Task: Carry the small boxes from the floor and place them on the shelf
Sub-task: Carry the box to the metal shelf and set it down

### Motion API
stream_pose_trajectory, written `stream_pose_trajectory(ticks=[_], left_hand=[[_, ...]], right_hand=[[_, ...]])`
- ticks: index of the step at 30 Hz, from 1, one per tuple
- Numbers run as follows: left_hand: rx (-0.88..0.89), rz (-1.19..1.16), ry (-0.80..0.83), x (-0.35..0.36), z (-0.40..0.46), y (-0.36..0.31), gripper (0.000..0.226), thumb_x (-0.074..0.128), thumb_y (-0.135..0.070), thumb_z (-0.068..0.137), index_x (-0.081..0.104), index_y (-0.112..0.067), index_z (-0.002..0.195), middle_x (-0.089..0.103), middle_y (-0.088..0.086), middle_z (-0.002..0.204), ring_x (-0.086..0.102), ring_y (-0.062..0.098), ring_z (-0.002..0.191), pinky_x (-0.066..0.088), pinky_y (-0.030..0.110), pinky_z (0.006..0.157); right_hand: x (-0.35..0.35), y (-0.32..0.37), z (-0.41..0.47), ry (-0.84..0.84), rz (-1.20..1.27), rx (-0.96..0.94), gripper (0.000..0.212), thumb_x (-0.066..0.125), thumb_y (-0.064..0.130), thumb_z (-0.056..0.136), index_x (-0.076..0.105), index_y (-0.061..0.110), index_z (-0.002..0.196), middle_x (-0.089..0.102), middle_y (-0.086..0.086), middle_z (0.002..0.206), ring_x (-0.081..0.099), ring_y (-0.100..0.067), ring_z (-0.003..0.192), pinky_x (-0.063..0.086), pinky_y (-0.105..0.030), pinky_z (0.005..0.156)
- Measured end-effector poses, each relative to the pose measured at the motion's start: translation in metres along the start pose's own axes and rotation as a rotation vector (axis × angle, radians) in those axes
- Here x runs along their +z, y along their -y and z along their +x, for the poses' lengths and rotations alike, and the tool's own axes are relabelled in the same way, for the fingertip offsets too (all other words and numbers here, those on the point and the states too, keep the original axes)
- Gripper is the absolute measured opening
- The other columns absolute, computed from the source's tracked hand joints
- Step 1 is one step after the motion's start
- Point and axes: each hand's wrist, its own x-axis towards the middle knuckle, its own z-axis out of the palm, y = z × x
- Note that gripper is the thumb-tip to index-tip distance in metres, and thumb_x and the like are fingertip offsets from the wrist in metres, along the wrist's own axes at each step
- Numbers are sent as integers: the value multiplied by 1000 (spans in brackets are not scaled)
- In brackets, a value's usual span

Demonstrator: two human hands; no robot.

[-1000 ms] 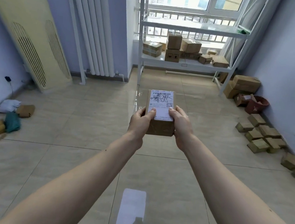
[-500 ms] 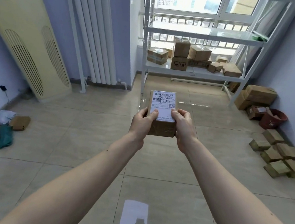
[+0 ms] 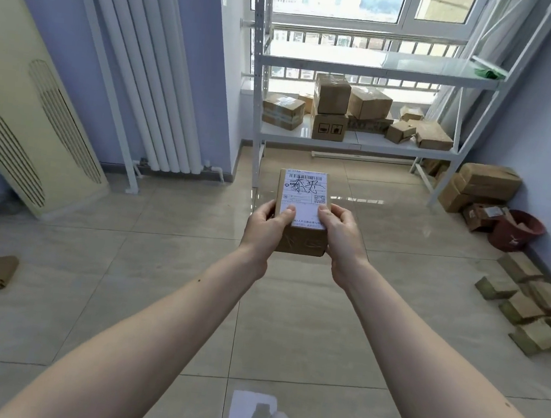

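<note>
In front of the shelf (image 3: pixel 356 146), left hand (image 3: pixel 265 228) and right hand (image 3: pixel 341 237) hold the small box (image 3: pixel 303 212) by its sides; it seems light and stiff.

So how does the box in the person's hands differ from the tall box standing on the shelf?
The held box is in the air, gripped by the left hand and right hand; the tall box rests on another carton on the shelf. The held box shows a white shipping label with scribbled handwriting facing the camera; the tall box shows plain taped cardboard. Both are brown cardboard parcels.
</note>
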Motion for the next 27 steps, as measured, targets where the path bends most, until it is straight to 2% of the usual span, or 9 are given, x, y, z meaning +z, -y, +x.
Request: stream_pose_trajectory(ticks=[5,8,10,13,18,23,27], left_hand=[[14,18,-13,4,93,-10,29,59,-26,95,65,-18,122,73,3,113,69,20,101,55,30,75],[8,27,-32,8,146,-22,29,59,-28,95,65,-20,122,73,3,113,69,23,103,58,42,86],[10,30,-44,11,181,-29,30,59,-29,94,65,-21,122,73,2,114,69,23,105,57,45,90],[7,28,-47,13,228,-38,30,59,-30,94,65,-22,123,73,2,115,69,22,106,58,40,87],[0,5,-48,8,304,-51,30,57,-28,96,65,-20,124,73,2,113,69,18,101,54,27,71],[23,13,-35,0,393,-69,30,58,-27,96,65,-19,124,73,2,114,68,18,101,54,28,72],[21,32,11,-4,459,-86,32,56,-28,97,63,-20,127,72,2,115,68,19,102,54,26,69]], right_hand=[[24,11,88,29,4,5,42,58,28,96,48,11,134,68,-4,116,65,-20,96,50,-32,73],[36,23,137,48,-9,4,41,57,27,97,47,11,134,67,-6,121,65,-19,93,49,-29,66],[44,31,172,57,-17,-1,43,57,27,97,47,11,135,66,-8,124,66,-21,97,50,-30,67],[58,40,219,64,-26,5,44,57,27,96,47,11,136,65,-10,125,66,-25,104,52,-33,74],[85,49,295,78,-38,8,42,58,26,96,49,11,134,67,-10,121,66,-23,99,53,-36,78],[118,58,376,52,-43,-7,43,59,27,95,50,12,134,66,-10,125,66,-28,111,53,-45,94],[142,70,434,38,-34,-21,46,58,28,96,48,12,137,66,-9,124,66,-27,110,53,-39,85]])
